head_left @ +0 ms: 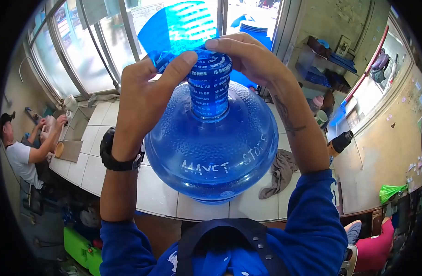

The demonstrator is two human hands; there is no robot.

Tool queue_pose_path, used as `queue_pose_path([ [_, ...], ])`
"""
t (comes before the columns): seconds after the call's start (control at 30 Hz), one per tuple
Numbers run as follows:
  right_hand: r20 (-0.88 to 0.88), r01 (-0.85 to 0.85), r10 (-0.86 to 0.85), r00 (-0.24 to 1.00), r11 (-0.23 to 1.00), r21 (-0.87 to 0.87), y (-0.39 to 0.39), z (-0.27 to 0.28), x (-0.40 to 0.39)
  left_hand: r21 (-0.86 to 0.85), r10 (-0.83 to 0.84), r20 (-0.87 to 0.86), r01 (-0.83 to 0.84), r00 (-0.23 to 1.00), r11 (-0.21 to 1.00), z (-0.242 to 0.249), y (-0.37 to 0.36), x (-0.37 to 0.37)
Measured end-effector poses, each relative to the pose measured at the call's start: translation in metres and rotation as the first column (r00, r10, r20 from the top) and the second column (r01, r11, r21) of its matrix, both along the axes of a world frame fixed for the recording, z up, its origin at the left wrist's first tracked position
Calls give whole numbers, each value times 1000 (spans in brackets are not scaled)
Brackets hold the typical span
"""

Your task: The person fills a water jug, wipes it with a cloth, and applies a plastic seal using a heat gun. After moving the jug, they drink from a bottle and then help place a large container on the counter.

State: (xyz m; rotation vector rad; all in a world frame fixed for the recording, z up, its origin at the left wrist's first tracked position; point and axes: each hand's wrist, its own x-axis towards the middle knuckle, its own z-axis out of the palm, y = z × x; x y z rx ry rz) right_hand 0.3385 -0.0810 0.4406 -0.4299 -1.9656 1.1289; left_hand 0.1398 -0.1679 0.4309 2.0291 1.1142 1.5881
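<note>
A big blue water jug stands upright on the white tiled counter, with white hand-drawn letters on its shoulder. Around its neck is a blue printed seal sleeve, whose white words include "SEAL IS BROKEN". A translucent blue plastic film rises above the neck at the upper left. My left hand, with a black watch on the wrist, pinches the film's lower edge at the neck's top. My right hand is closed at the rim's other side, thumb and fingers on the plastic. The jug's mouth is hidden.
A grey cloth lies right of the jug. Farther right is a heat-gun-like tool with a black nozzle. Another person works at the counter's left end. Behind the jug are windows and a blue drum.
</note>
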Motion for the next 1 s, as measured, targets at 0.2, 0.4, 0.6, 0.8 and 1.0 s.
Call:
queue_pose_path([
  [0.2,38,50,-49,998,998,-31,-11,8,7,9,-138,148,138,979,990,-2,19,-1],
  [0.4,51,85,-82,995,994,-61,-6,5,0,-24,-61,160,65,985,998,1,22,-13],
  [0.6,45,-18,24,999,992,-122,2,6,0,-198,-142,263,198,954,960,-6,5,-3],
  [0.8,6,1,0,1000,992,-125,-5,6,3,-128,-122,317,170,941,977,-6,6,7],
  [1.0,12,28,-27,1000,996,-87,-10,9,-7,155,154,17,-154,988,976,8,4,1],
])
